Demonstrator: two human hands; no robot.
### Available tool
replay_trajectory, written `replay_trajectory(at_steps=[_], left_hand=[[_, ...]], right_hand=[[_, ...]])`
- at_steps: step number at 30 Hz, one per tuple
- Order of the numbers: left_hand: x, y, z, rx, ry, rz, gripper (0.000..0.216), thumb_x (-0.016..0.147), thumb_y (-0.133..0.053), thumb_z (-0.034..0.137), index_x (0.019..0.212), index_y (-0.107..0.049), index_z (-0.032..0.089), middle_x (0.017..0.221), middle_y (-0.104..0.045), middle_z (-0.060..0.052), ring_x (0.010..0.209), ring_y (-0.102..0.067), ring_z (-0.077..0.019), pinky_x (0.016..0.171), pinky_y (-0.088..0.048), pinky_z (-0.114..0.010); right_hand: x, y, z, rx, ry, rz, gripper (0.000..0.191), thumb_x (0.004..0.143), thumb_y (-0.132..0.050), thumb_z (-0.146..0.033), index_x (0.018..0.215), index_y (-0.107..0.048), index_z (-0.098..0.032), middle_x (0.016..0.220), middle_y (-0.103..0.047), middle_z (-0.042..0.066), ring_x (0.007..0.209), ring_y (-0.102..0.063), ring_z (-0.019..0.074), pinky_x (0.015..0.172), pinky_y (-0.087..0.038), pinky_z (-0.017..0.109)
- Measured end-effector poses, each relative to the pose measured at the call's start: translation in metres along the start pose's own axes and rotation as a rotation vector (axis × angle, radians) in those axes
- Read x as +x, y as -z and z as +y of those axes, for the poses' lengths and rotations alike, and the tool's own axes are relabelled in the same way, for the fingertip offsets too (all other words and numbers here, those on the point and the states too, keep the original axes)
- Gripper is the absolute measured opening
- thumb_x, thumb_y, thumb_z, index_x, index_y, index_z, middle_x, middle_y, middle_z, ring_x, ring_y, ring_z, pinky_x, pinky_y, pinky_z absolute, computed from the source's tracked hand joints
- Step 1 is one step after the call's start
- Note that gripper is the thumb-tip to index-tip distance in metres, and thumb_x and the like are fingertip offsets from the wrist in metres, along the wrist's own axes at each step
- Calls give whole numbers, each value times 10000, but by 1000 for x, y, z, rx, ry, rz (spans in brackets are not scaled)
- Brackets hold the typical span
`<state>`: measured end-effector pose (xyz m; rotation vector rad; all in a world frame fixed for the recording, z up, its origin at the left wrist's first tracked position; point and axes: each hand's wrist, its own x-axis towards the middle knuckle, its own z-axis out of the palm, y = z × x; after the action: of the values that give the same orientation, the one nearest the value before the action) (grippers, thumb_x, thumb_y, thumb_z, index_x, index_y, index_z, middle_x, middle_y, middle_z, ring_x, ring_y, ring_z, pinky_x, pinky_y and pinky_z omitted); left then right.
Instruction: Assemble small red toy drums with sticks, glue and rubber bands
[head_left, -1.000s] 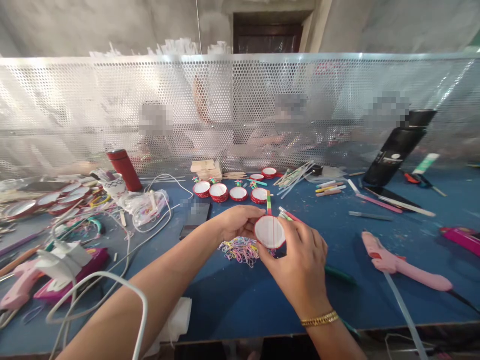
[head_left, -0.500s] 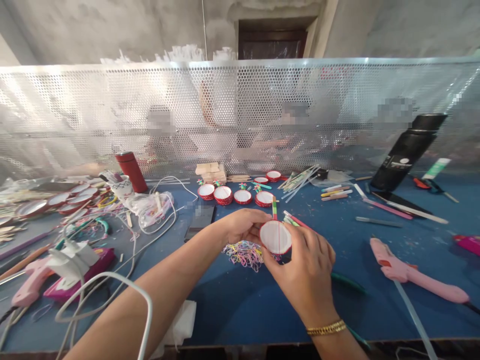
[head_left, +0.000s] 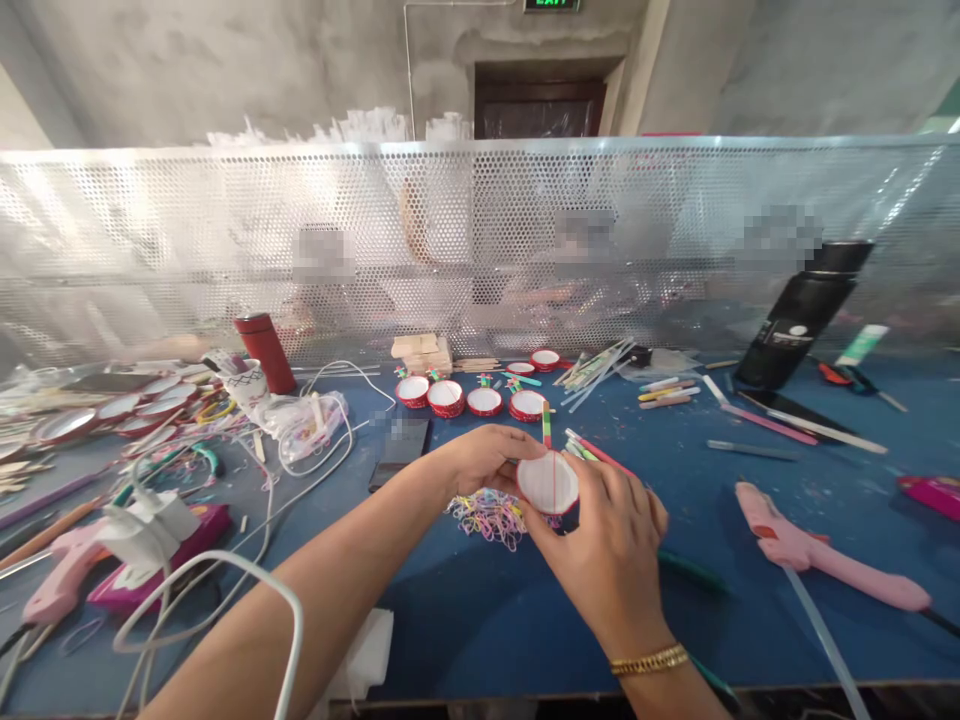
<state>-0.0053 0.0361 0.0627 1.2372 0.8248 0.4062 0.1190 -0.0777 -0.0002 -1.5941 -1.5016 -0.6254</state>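
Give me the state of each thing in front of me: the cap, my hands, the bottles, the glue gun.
red-rimmed cap: held above the table, white face toward the camera, thin red line across it.
left hand: gripping the cap's left edge.
right hand: gripping its right edge.
red flask: upright, capped.
black bottle: standing, capped.
pink glue gun: lying on its side.
rubber bands: loose heap on the table.

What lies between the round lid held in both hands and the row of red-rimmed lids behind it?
A green-and-red striped stick between the held lid and the row of lids; the head view shows it.
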Motion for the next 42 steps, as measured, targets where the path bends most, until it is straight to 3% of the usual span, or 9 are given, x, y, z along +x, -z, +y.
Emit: replay_trajectory(at_steps=[8,15,21,42], left_hand=[[-3,-2,2,-44,-30,15,284,645,-804,319,801,-651,137,683,-644,-8,592,-601,-122,616,-489,-267],[0,-1,3,-32,-15,38,238,693,-769,302,818,-647,140,664,-639,-7,576,-593,-116,600,-489,-257],[2,1,2,2,15,59,350,684,-786,420,859,-667,140,719,-662,-29,603,-610,-138,603,-509,-283],[1,1,1,39,-17,39,479,588,-842,514,799,-650,129,683,-647,-24,592,-612,-140,615,-506,-297]], right_hand=[[-1,-3,3,0,16,33,663,871,-562,-635,1297,-537,-128,1150,-660,178,1065,-564,324,946,-334,460],[0,-2,2,-2,4,7,640,868,-572,-628,1281,-544,-140,1166,-647,171,1095,-549,326,956,-324,462],[0,0,1,-4,-4,-9,564,848,-633,-563,1248,-577,-170,1107,-644,148,1057,-554,314,950,-334,459],[2,1,2,-1,8,-13,557,820,-648,-587,1181,-618,-163,1041,-647,136,1006,-557,310,917,-360,445]])
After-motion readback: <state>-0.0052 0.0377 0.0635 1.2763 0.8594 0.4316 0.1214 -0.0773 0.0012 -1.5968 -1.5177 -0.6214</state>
